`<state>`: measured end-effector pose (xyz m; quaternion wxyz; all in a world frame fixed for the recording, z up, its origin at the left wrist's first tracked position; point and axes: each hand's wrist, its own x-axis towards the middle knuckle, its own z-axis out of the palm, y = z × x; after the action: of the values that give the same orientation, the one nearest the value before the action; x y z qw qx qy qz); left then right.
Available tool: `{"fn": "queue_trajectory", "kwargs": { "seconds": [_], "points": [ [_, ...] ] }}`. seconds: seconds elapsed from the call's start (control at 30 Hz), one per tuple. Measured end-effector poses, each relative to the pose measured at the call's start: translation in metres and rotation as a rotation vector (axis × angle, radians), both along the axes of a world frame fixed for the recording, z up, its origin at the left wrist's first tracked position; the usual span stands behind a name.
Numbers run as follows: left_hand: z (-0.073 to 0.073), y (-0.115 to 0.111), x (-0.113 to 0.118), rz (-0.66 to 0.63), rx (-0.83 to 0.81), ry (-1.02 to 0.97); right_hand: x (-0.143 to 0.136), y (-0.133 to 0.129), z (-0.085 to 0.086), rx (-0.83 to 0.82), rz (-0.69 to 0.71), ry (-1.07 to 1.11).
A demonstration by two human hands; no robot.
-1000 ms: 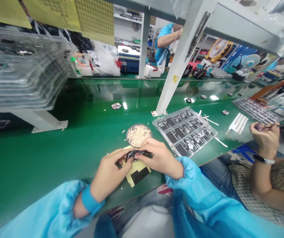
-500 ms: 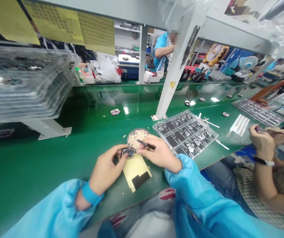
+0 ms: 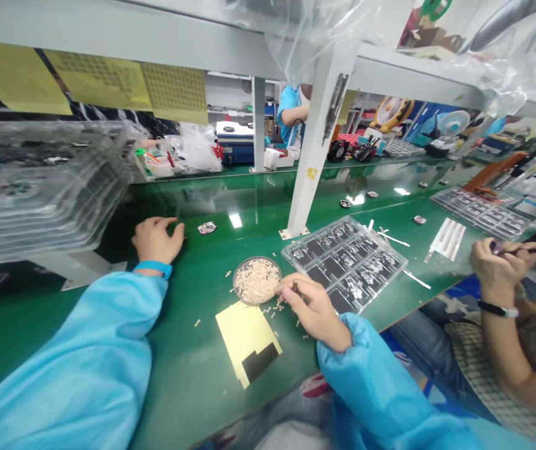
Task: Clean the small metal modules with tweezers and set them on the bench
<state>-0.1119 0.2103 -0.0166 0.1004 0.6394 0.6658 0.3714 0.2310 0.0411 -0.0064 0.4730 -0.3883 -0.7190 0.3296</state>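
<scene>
My left hand (image 3: 158, 240) is over the green bench at the left, palm down, fingers apart and curved, with nothing visible in it. A small device part (image 3: 207, 228) lies just to its right. My right hand (image 3: 308, 303) pinches dark tweezers (image 3: 295, 287), mostly hidden by the fingers, at the right edge of a round dish (image 3: 257, 280) full of tiny pale pieces. Below the dish lies a yellow sheet (image 3: 244, 337) with a black patch. A clear tray (image 3: 345, 262) of dark parts is beyond my right hand.
Stacked clear trays (image 3: 38, 194) stand on a rack at the left. A white post (image 3: 312, 150) rises behind the parts tray. White strips (image 3: 446, 242) lie to the right, near a co-worker's hands (image 3: 497, 269). Loose tiny pieces are scattered around the dish.
My left hand has moved left and away from the yellow sheet, and the device it held by the dish is no longer visible. My right hand remains beside the dish with the tweezers.
</scene>
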Motion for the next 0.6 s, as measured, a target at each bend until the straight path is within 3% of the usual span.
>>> {"fn": "queue_trajectory", "kwargs": {
  "seconds": [0.17,0.3,0.47,0.53,0.6],
  "points": [
    [-0.003,0.01,0.029,-0.082,0.018,-0.102,0.008,-0.019,-0.017,0.012,-0.099,-0.154],
    [-0.001,0.0,0.042,-0.103,-0.001,-0.319,0.01,-0.016,-0.03,-0.082,-0.262,-0.049],
    [-0.004,-0.059,0.069,-0.241,-0.153,-0.676,0.01,-0.015,-0.035,-0.393,-0.161,0.226],
    [-0.001,-0.094,0.079,-0.307,-0.284,-0.817,0.009,-0.017,-0.033,-0.449,-0.068,0.276],
    [0.005,-0.128,0.087,-0.376,-0.506,-1.088,0.007,-0.019,-0.029,-0.417,0.042,0.251]
  ]
}}
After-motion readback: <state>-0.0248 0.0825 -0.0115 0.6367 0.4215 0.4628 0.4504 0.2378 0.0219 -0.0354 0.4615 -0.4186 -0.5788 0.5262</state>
